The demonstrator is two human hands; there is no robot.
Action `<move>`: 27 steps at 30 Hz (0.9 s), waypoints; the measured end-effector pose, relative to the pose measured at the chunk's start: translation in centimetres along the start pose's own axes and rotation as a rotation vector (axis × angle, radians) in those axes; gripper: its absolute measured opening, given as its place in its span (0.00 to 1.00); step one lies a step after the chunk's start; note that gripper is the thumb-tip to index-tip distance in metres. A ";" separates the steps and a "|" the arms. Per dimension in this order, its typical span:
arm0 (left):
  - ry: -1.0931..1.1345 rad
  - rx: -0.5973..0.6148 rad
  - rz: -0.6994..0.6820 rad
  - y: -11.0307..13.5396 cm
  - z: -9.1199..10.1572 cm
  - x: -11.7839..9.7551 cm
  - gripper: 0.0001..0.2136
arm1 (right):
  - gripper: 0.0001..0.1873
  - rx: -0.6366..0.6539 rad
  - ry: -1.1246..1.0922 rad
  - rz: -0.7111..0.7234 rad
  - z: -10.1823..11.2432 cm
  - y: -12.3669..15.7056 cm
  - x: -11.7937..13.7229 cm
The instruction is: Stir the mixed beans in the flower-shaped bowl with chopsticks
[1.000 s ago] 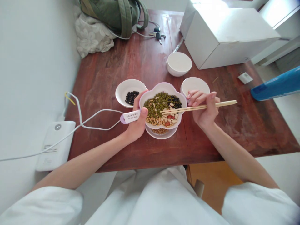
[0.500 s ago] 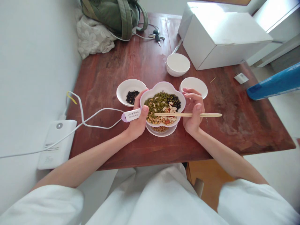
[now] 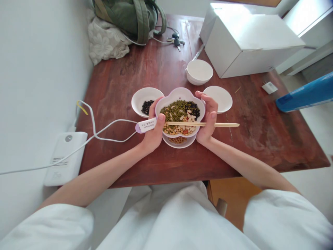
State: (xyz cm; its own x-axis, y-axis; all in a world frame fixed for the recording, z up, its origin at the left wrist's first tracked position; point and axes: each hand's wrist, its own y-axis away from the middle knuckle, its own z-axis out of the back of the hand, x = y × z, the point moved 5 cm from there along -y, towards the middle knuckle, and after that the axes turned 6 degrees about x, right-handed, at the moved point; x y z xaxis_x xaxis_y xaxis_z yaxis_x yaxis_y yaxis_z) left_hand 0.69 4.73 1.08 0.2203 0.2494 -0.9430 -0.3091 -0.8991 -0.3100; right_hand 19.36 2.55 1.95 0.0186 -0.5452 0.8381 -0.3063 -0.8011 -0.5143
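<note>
Two chopsticks (image 3: 203,124) span the flower-shaped bowl (image 3: 179,95) of mixed beans, running L-R, tips pointing L. R hand (image 3: 208,119) has 'em under its thumb, other fingers half-curled round the bowl's R side; L hand (image 3: 154,137) grips the L edge w/ thumb on top. Small soybean bowl (image 3: 179,146) peeks out below.

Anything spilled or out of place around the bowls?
No spill stands out around the flower-shaped bowl. One small oddity: a thin pale sliver lies loose on the table, right of the rightmost white bowl, like a stray scrap.
</note>
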 end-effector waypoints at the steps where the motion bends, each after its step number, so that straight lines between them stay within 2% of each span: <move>1: 0.001 -0.001 0.005 0.0 0.0 0.0 0.28 | 0.27 0.001 0.002 0.006 0.0 -0.2 -0.1; 8: 0.008 0.026 0.008 0.2 0.3 0.8 0.27 | 0.27 0.049 0.003 0.001 0.4 0.3 -0.1; 14: 0.013 0.015 0.001 0.2 -0.1 0.2 0.25 | 0.29 0.038 0.048 0.001 0.6 0.9 -0.1; 27: 0.010 0.044 0.088 0.1 -0.3 0.5 0.32 | 0.31 0.072 0.061 -0.080 0.6 0.9 -0.7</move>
State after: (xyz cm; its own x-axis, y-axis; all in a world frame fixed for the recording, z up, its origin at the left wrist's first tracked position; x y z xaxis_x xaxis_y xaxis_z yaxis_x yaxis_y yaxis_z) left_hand 1.08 4.68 0.67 0.1994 0.1669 -0.9656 -0.3676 -0.9007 -0.2316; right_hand 19.67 2.03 0.74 -0.0185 -0.4645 0.8854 -0.2367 -0.8583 -0.4553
